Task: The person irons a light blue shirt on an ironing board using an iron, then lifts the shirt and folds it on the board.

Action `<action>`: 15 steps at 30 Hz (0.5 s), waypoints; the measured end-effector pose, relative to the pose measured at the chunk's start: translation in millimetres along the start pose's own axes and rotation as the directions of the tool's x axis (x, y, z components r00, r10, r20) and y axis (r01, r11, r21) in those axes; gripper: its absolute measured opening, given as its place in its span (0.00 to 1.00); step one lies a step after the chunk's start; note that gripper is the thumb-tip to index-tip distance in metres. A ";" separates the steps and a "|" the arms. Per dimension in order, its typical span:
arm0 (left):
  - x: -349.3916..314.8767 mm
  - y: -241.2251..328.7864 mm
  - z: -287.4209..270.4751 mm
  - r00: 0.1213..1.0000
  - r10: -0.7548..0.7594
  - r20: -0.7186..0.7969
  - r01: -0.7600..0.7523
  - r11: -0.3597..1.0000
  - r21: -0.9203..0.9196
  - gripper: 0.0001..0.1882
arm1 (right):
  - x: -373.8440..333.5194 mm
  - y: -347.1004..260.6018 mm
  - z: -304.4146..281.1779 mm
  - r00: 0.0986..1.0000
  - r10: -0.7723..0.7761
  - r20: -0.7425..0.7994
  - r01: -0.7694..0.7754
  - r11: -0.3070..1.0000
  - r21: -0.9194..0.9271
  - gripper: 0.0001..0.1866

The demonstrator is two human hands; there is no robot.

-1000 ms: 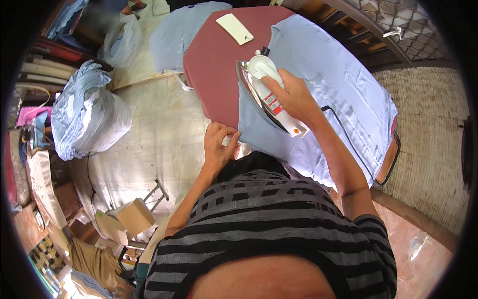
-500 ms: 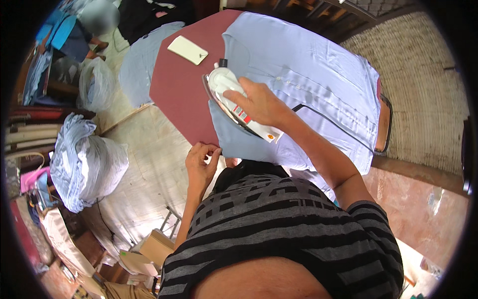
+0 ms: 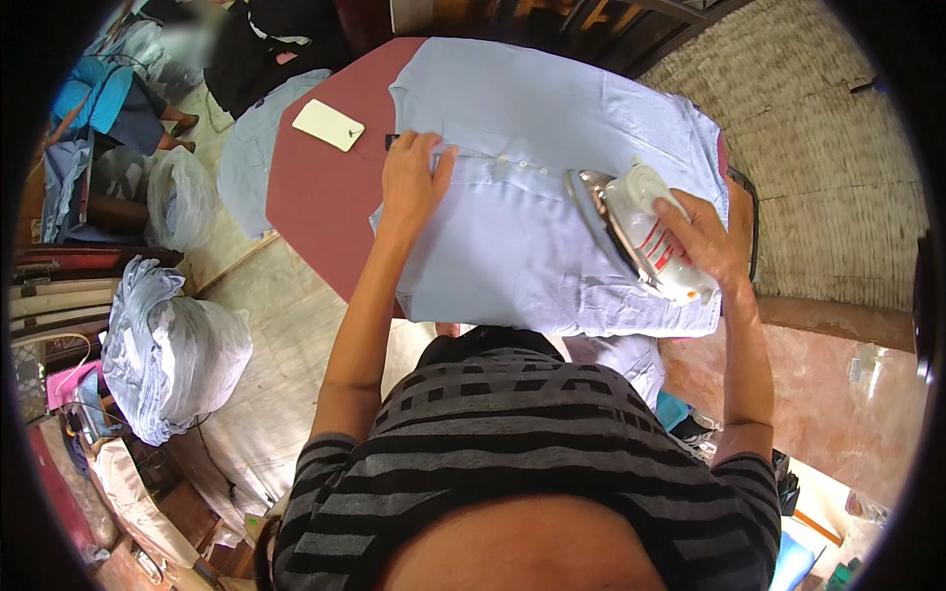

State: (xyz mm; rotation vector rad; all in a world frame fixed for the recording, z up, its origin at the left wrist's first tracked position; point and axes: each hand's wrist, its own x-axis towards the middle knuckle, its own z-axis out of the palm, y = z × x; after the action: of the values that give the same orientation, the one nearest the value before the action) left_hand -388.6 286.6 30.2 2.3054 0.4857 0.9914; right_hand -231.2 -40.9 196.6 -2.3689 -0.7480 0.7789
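A light blue buttoned shirt (image 3: 473,256) lies spread over a dark red ironing board (image 3: 315,217). My right hand (image 3: 705,241) grips a white steam iron (image 3: 645,231) over the shirt's right part. Its metal edge faces left; whether it touches the cloth, I cannot tell. My left hand (image 3: 409,182) rests at the shirt's neck end, thumb apart from the fingers, fingertips on the cloth beside a small black label (image 3: 391,141). A pale rectangular card (image 3: 328,125) lies on the bare board beyond that hand.
On the left, a clear plastic bag (image 3: 212,340) of blue garments stands on the floor. More blue cloth (image 3: 256,148) hangs past the board's far left. Another person's legs (image 3: 163,133) show at the upper left. A woven mat (image 3: 818,177) covers the right side.
The iron in my right hand has moved right, away from the neck end. My left hand has left the board's near edge and reached up to the shirt's neck. The cloth's near-left part lies differently.
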 end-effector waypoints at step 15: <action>23.1 -24.2 65.3 0.964 -0.074 -0.256 0.109 0.986 0.126 0.12 | 119.1 47.4 -26.8 0.878 -0.473 0.075 0.474 0.837 -0.274 0.24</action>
State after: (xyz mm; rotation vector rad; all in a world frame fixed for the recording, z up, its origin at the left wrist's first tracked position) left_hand -327.0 293.7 -9.1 2.2637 0.7808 1.2451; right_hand -117.0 -6.3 142.7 -2.2645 -1.4654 0.4830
